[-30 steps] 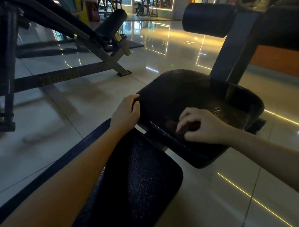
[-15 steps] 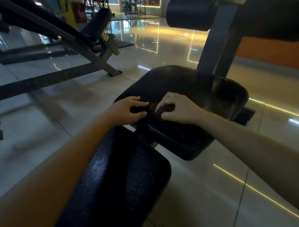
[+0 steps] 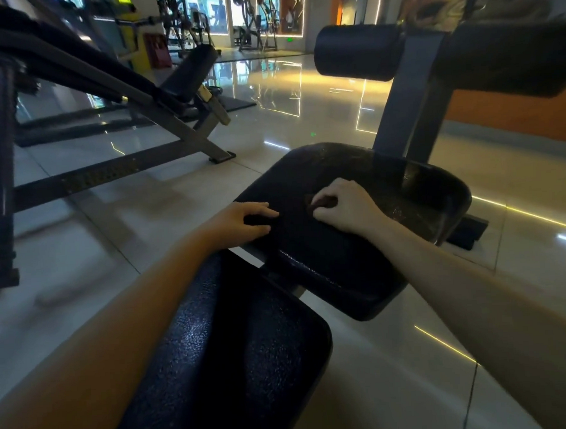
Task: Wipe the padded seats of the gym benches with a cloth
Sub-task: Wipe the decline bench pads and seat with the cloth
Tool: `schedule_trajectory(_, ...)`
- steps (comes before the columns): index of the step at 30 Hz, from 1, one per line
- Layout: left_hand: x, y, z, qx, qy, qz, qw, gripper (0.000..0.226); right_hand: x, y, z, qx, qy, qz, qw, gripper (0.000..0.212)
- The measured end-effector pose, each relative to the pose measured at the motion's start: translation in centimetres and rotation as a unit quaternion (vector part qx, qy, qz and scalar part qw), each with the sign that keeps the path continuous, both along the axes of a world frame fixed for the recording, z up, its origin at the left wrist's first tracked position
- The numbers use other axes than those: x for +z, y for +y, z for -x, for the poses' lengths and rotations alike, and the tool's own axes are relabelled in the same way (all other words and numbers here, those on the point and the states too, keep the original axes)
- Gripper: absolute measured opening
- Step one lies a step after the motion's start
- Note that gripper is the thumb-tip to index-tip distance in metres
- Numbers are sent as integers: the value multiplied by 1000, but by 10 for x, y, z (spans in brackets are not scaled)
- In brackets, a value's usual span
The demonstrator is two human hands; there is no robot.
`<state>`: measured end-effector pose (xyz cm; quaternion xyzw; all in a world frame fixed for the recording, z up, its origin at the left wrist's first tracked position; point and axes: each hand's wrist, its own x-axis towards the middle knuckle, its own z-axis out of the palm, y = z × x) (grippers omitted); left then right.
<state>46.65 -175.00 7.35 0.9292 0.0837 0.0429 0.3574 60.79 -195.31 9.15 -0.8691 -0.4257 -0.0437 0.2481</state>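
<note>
- Dim light here; cloth [image 3: 320, 202] hard to make out, just a small dark brownish bunch poking out on the seat-centre side of the right hand [image 3: 346, 206]; the rest is hidden under the fingers
- Right hand sits knuckles-up on top of the seat pad [image 3: 342, 260], approx mid-pad; fingers curled tight, pinching the cloth down against the vinyl
- Left hand [image 3: 243, 221] at the seat pad's left edge; fingers nearly straight, laid on the top surface; thumb spread apart from them, nearer the camera
- Hands close together but apart; a strip of bare pad shows btwn them
- Seat pad: black, textured vinyl, rounded corners, rim slightly raised; fine glistening specks on its far-right part, wet or just glare, can't tell
- Upright post [image 3: 410, 111] rises from behind the seat pad and hides its far edge there
- Roller pad [image 3: 355, 54] above and beyond the seat pad; the black padding on the post's other side is cut off by the frame edge
- Back pad [image 3: 233, 362] just this side of the seat pad, a narrow gap btwn them; left forearm covers its left side; bottom cut off
- Other bench frame [image 3: 161, 122] well left of the seat pad; blurred, only partly in shot
</note>
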Motion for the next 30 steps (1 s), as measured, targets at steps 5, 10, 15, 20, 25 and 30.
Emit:
schedule_trajectory(5,-1,13,-6,87,-45,133,986,29,-12,39,54,132,3,-8,991,24)
schedule_trajectory(10,4,-1,-5,74,-37,64,995,31,-17,54,87,164,-60,39,984,28)
schedule_trajectory(15,5,-6,0,42,-2,-58,997,34,-13,9,90,146,-18,20,989,19)
schedule_trajectory(20,3,-17,0,64,5,-121,991,46,-2,-38,90,102,37,31,994,14)
schedule_trajectory(25,4,-26,-12,77,4,-129,989,46,0,-31,88,101,23,21,994,18)
schedule_trajectory(30,8,-26,-27,113,14,-123,986,34,-2,8,84,79,-7,22,997,29)
